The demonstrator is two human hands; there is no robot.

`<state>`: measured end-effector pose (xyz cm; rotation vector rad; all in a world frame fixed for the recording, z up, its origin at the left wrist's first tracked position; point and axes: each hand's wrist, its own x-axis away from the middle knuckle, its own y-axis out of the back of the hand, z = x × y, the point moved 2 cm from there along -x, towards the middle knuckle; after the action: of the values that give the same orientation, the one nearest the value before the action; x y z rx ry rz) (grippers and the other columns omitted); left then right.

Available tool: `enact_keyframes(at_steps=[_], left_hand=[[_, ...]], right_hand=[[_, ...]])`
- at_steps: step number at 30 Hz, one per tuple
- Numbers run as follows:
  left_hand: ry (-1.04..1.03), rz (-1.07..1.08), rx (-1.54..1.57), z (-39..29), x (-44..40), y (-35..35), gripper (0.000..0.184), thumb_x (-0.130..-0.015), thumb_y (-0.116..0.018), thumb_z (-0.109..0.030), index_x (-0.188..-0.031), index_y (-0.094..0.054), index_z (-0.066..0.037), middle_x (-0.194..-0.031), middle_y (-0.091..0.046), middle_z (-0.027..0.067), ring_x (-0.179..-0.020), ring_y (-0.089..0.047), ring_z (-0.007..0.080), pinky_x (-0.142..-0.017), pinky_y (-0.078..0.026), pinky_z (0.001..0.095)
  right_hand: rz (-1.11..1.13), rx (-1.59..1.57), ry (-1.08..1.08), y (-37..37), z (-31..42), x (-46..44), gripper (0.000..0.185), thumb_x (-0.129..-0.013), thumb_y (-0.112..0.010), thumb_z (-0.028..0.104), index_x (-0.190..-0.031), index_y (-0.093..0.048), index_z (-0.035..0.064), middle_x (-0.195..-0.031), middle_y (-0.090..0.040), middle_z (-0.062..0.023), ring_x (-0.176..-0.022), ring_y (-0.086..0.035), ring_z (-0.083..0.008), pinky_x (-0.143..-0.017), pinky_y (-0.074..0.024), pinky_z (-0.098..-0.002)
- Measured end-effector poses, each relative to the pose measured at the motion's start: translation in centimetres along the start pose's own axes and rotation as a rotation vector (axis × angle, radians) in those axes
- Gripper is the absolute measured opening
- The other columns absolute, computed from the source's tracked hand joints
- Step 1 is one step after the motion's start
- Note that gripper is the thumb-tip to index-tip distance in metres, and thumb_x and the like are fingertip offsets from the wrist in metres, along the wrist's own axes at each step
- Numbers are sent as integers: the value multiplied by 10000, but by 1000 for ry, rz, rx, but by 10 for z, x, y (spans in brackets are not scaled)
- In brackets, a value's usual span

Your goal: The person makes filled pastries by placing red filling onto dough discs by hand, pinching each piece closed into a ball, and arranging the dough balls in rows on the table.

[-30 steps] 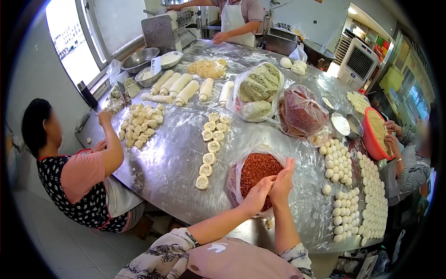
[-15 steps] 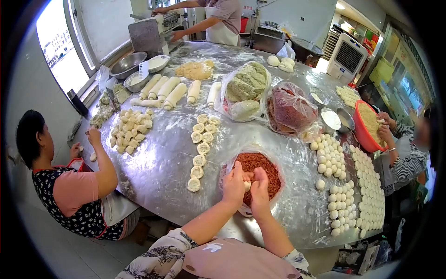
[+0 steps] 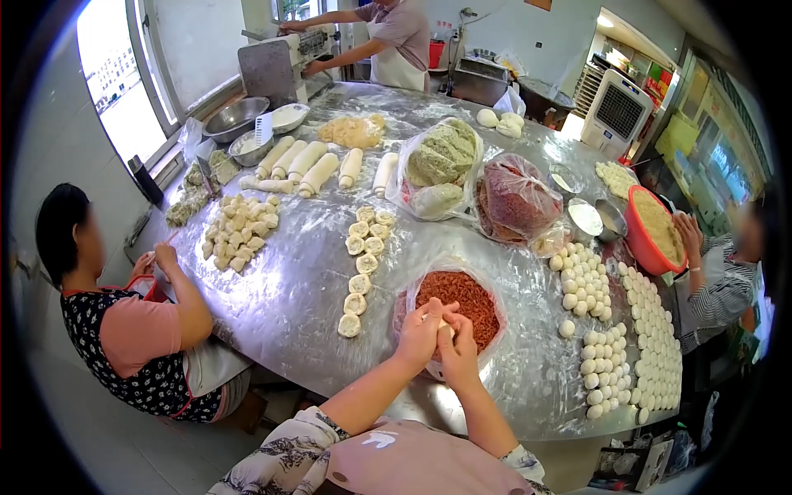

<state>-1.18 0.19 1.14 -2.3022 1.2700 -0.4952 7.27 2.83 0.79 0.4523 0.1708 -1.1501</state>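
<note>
Both my hands meet over a plastic-lined bowl of reddish-brown crumbly filling (image 3: 459,290). A small piece of pale dough (image 3: 445,325) shows between them, partly hidden by the fingers. My left hand (image 3: 419,337) is closed around one side of it. Pressed against the other side is my right hand (image 3: 459,350), with its fingers curled. To the left of the bowl, a line of round flattened dough pieces (image 3: 359,284) runs up the floury metal table.
Rows of white dough balls (image 3: 605,363) cover the right side. Bagged green filling (image 3: 446,153) and bagged red filling (image 3: 516,194) stand ahead. Cut dough pieces (image 3: 239,229) and dough rolls (image 3: 307,161) lie left. Co-workers sit left and right; another stands at a machine (image 3: 272,69).
My fingers have closed in further over the dough piece, staying above the filling. The left co-worker's hands have come together, and the right co-worker's hands have shifted near the red basin.
</note>
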Motion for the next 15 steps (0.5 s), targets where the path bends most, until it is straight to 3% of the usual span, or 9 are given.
enact_keyframes(at_steps=[3,4,7,8,11,15], left_hand=[[-146,23,243,-10,11,-19,492,-984,-440,-433,-1014,-625,22,-1072,-642,153,-1183,-502,236,-964,-408,332],[-187,39,279,-11,12,-22,463,-984,-451,-415,-1094,-615,3,-1072,-645,136,-1134,-539,228,-934,-428,321],[22,216,-263,-12,20,-11,421,-983,-471,-380,-1043,-627,7,-1108,-640,152,-1062,-580,213,-893,-456,310],[-43,207,-186,-11,17,-14,402,-984,-479,-356,-991,-633,15,-1145,-630,170,-952,-606,172,-822,-482,291],[11,119,-165,-2,14,-14,409,-987,-474,-351,-940,-632,23,-1180,-613,187,-948,-598,159,-823,-478,282],[-104,177,198,-2,22,-37,478,-973,-473,-422,-1069,-618,23,-1207,-597,185,-930,-592,147,-816,-478,273]], right_hand=[[188,-451,-570,21,6,-4,566,-988,-246,555,-1015,-556,82,-713,-555,0,-533,-490,-68,-464,-385,-197],[144,-482,-582,21,11,-4,585,-976,-227,587,-941,-555,105,-591,-493,32,-440,-416,-62,-403,-312,-196],[296,-559,-692,22,9,7,596,-976,-217,589,-939,-562,105,-584,-494,33,-444,-430,-70,-408,-322,-201],[263,-519,-626,21,6,10,577,-981,-223,575,-963,-549,100,-620,-511,25,-459,-439,-68,-403,-320,-202],[7,-153,-134,15,20,13,541,-991,-238,550,-998,-531,95,-663,-526,21,-477,-443,-62,-399,-319,-199],[117,-450,-432,37,7,12,524,-993,-247,543,-996,-520,97,-691,-541,17,-498,-455,-48,-404,-323,-190]])
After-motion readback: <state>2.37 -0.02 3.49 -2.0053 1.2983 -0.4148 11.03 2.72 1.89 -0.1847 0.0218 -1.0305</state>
